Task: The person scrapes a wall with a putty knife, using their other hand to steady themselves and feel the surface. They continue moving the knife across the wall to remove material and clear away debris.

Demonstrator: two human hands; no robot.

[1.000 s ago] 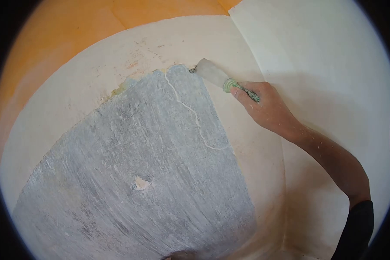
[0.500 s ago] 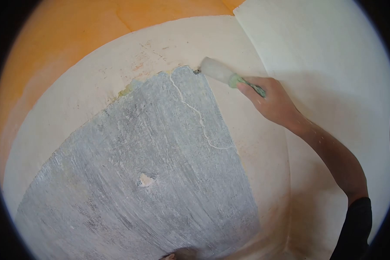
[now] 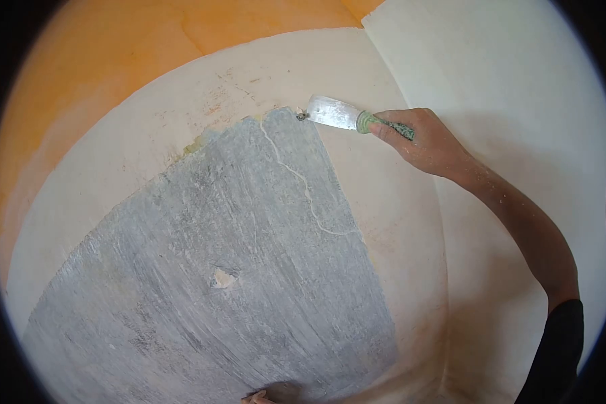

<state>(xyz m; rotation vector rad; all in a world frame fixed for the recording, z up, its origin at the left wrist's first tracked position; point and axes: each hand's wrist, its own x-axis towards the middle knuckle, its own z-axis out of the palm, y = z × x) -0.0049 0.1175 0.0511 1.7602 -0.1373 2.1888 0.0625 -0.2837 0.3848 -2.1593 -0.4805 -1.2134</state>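
Observation:
My right hand [image 3: 424, 143] is wrapped round the green handle of a scraper [image 3: 333, 112] with a broad metal blade. The blade's end is at a small dark spot [image 3: 301, 116] near the top corner of the grey patch [image 3: 249, 236] on the wall. At the bottom edge of the view, part of my left hand [image 3: 256, 398] shows against the grey surface; only some fingertips are visible, and most of the hand is cut off.
Cream wall [image 3: 161, 101] borders the grey patch, with an orange area [image 3: 114, 60] beyond it. A pale wall [image 3: 505, 74] meets it at the right. The patch has a thin crack and a small chipped spot [image 3: 223, 278].
The scraper blade has tilted, now showing its shiny face, and sits slightly lower and further left. A little more of my left hand shows at the bottom edge.

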